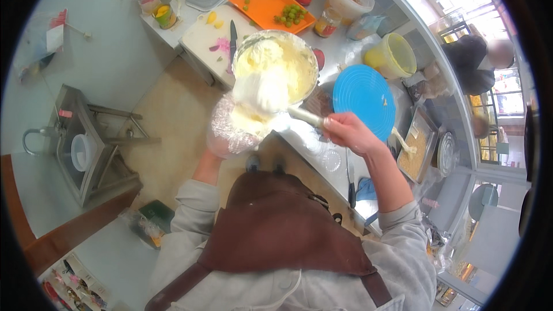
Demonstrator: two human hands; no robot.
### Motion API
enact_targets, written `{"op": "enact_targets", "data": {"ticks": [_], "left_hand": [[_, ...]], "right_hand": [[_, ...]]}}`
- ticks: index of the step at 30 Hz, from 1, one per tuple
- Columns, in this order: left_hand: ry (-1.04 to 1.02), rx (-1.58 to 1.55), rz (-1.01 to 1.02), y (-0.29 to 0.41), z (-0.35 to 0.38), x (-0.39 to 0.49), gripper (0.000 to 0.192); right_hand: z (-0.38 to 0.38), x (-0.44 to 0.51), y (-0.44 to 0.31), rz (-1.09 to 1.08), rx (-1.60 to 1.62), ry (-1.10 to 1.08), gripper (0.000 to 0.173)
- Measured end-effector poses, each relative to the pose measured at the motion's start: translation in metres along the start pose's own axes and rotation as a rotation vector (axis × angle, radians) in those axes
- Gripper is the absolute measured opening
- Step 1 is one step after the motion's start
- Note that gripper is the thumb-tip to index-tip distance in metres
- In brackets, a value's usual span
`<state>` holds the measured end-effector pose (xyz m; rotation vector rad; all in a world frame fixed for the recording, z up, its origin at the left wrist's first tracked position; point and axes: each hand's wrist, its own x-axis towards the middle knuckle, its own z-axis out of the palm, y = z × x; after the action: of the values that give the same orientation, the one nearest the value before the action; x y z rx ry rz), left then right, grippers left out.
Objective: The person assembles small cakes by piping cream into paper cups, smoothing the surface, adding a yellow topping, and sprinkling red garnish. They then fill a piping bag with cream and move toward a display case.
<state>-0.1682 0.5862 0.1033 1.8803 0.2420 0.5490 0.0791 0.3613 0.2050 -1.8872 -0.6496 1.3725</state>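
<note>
My right hand (350, 133) grips the pale handle of a spatula (307, 116), whose blade carries a heap of pale cream. The blade is over the near rim of a metal mixing bowl (314, 73) that holds whipped cream (263, 53). Just below the bowl, my left hand (224, 138) is wrapped in a clear plastic bag (220, 125), with cream in the bag's mouth; the fingers are mostly hidden by plastic and cream. A knife (233, 41) lies on a white cutting board (196, 36) left of the bowl, beside pink scraps and yellow fruit pieces.
An orange tray (255, 2) holds green grapes (291, 15). A blue round mat (363, 99), a yellowish tub (391, 56), jars and a metal crumb tray (417, 146) stand right. Another knife (352, 190) lies at the counter's near edge. A sink (69, 138) is at far left. A person (471, 62) is visible beyond the glass.
</note>
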Motion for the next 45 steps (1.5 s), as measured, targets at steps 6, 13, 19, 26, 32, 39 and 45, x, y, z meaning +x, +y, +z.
{"op": "enact_targets", "data": {"ticks": [6,13,19,26,32,39,45], "left_hand": [[0.014,0.057,0.201,0.071,0.002,0.015,0.052],[-0.069,0.419,0.369,0.089,0.008,0.028,0.017],[-0.152,0.068,0.289,0.032,-0.032,-0.009,0.027],[0.012,-0.181,-0.027,-0.019,0.005,0.023,0.043],[-0.007,-0.049,-0.108,-0.010,0.010,0.037,0.045],[-0.017,0.027,-0.059,0.003,0.009,0.040,0.053],[0.075,-0.608,-0.175,0.004,0.027,0.008,0.082]], "right_hand": [[0.039,-0.034,-0.062,-0.378,-1.211,0.107,0.021],[0.051,-0.057,-0.120,-1.117,-1.698,0.087,0.013],[-0.039,-0.073,-0.158,-0.709,-1.396,0.109,0.026],[-0.001,0.118,-0.086,-0.387,-1.664,0.106,0.025],[0.005,0.157,-0.056,-0.243,-1.315,0.000,0.032],[0.007,0.107,-0.038,-0.025,-0.609,0.060,0.044],[0.031,0.054,0.027,-0.051,0.046,0.242,0.039]]}}
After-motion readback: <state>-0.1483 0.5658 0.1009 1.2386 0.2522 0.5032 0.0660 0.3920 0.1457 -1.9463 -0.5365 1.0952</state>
